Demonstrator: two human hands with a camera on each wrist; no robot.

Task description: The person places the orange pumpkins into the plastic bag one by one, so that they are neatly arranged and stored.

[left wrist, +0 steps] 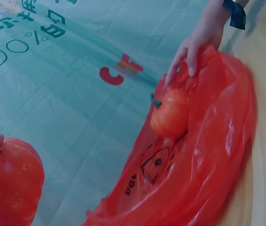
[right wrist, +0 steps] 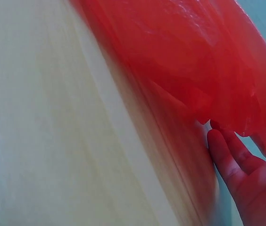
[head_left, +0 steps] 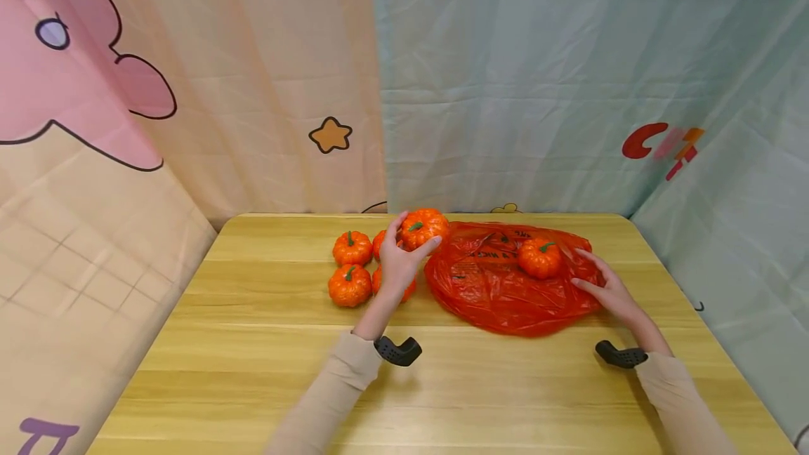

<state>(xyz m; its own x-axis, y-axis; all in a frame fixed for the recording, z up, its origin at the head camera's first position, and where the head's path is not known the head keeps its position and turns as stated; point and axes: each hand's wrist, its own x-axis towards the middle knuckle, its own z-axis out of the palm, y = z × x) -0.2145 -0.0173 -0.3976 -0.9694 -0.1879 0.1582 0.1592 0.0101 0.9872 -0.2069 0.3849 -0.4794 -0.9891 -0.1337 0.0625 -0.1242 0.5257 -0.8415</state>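
My left hand (head_left: 399,262) grips a small orange pumpkin (head_left: 425,228) with a green stem, raised beside the left end of a red plastic bag (head_left: 487,300). In the left wrist view that pumpkin (left wrist: 12,183) fills the lower left corner, under the thumb. Another pumpkin (head_left: 539,258) lies among the bag's folds, towards its right end. My right hand (head_left: 609,293) touches the bag's right edge with thumb and fingers spread apart. In the right wrist view, straight fingers (right wrist: 225,155) reach beneath the red plastic, which hides part of the hand.
Several more pumpkins stand close together left of the bag, one at the back left (head_left: 352,248) and one at the front left (head_left: 350,285); my left hand partly covers others. Behind the wooden table (head_left: 493,385) hangs a printed curtain (head_left: 505,90).
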